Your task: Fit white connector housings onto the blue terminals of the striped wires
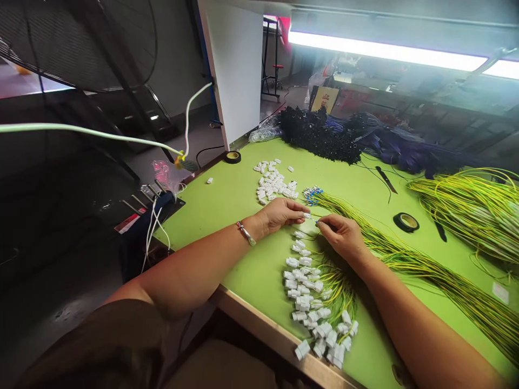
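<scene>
My left hand (281,214) pinches a small white connector housing (307,215) above the green table (243,254). Facing it, my right hand (340,233) grips a thin wire by its blue-sleeved end (317,222), close to the housing; whether the tip is inside I cannot tell. Just beyond my hands lies a pile of loose white housings (273,183). Beside that pile are the blue-and-metal ends (312,194) of a long yellow-green wire bundle (405,258). Nearer to me, several wires with white housings on their ends (304,286) lie in a heap reaching the table's front edge.
A roll of black tape (406,222) sits at the right, near a dark blade-like tool (386,179) and a big coil of yellow-green wire (470,210). Another tape roll (232,156) rests by the white panel (237,70). Black cable bundles (320,135) line the back.
</scene>
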Action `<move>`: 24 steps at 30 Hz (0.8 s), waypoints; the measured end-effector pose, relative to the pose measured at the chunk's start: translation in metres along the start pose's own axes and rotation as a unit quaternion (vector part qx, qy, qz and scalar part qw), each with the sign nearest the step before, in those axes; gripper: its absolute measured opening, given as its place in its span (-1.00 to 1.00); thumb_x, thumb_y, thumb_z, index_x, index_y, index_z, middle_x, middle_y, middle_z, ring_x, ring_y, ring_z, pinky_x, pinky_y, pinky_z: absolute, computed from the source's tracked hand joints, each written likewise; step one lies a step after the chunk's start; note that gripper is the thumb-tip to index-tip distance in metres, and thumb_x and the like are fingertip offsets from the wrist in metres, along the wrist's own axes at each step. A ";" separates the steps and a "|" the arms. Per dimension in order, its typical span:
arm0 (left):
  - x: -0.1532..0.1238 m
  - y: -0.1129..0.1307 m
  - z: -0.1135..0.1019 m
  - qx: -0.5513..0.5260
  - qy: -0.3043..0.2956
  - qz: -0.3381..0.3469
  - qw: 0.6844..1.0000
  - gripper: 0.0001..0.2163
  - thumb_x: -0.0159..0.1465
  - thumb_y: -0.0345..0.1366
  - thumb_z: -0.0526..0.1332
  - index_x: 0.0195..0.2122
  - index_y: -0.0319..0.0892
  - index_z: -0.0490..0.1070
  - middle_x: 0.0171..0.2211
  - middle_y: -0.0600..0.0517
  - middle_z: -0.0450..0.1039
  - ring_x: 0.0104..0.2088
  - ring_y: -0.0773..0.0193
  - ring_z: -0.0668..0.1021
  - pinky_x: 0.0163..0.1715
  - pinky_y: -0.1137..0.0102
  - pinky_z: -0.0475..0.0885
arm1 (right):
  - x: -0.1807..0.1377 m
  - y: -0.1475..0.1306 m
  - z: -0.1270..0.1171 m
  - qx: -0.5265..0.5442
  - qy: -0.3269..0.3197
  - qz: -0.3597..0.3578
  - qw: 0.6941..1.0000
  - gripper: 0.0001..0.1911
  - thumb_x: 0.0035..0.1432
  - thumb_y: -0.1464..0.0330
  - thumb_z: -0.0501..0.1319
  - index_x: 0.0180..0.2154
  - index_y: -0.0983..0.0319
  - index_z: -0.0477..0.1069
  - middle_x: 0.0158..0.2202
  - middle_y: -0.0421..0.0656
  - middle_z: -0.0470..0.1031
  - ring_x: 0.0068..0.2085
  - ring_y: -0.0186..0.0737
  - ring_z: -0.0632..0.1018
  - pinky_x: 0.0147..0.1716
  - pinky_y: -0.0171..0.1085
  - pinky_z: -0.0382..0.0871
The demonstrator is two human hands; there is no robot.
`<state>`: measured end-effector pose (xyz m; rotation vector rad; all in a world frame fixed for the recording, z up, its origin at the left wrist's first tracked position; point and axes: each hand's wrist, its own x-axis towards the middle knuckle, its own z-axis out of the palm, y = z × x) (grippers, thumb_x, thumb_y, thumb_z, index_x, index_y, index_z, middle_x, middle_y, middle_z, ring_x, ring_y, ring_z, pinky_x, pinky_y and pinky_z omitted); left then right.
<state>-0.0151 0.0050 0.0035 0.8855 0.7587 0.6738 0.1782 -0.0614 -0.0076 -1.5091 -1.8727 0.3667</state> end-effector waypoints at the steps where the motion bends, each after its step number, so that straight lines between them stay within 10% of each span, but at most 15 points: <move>1: 0.001 -0.001 0.000 0.000 -0.003 0.002 1.000 -0.82 -0.07 -0.55 0.46 -0.40 -0.38 0.56 -0.53 -0.02 0.52 -0.53 0.46 0.53 -0.37 0.51 0.46 | 0.000 0.001 0.000 0.004 -0.007 0.004 1.000 -0.79 0.13 0.27 0.16 -0.45 0.21 0.48 -0.51 -0.18 0.49 -0.48 -0.28 0.44 -0.44 -0.30 0.28; 24: 0.004 -0.001 -0.004 -0.019 -0.010 0.005 1.000 -0.68 -0.25 -0.48 0.52 -0.43 -0.36 0.55 -0.50 -0.03 0.55 -0.45 0.37 0.59 -0.28 0.46 0.47 | 0.003 -0.006 -0.012 0.115 -0.085 0.037 0.989 -0.70 0.14 0.20 0.10 -0.54 0.22 0.33 -0.60 -0.26 0.21 -0.52 -0.35 0.24 -0.49 -0.32 0.16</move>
